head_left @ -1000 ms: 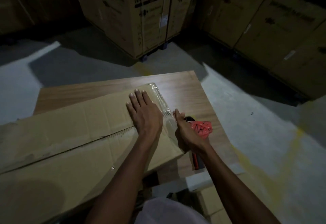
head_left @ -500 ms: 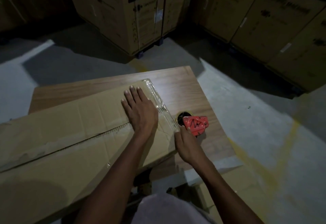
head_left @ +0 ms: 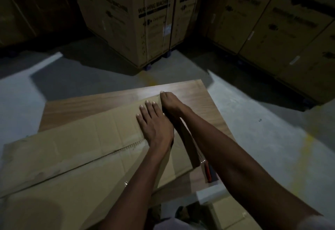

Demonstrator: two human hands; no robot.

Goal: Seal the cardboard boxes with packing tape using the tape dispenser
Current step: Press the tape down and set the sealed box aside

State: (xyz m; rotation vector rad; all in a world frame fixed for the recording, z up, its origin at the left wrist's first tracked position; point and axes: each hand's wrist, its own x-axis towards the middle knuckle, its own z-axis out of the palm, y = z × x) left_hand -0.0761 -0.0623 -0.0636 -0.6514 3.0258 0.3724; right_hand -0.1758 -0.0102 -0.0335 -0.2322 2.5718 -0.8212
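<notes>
A long flat cardboard box (head_left: 76, 157) lies across a wooden table (head_left: 87, 106), its centre seam running left to right. My left hand (head_left: 154, 122) rests flat on the box top near its right end, fingers straight. My right hand (head_left: 170, 103) lies beside it along the taped right edge, fingers stretched toward the far corner and pressing down. The red tape dispenser (head_left: 208, 172) sits on the table by the box's near right corner; my right forearm hides most of it.
Tall printed washing machine cartons (head_left: 137, 16) stand on pallets behind the table, with more cartons (head_left: 282, 30) at the right. Grey concrete floor (head_left: 262, 139) with a yellow line surrounds the table. A smaller carton (head_left: 228, 215) sits below the table's near edge.
My right hand let go of the red dispenser, which now lies on the table, and moved up along the taped right edge to the far corner. My left hand stayed flat on the box.
</notes>
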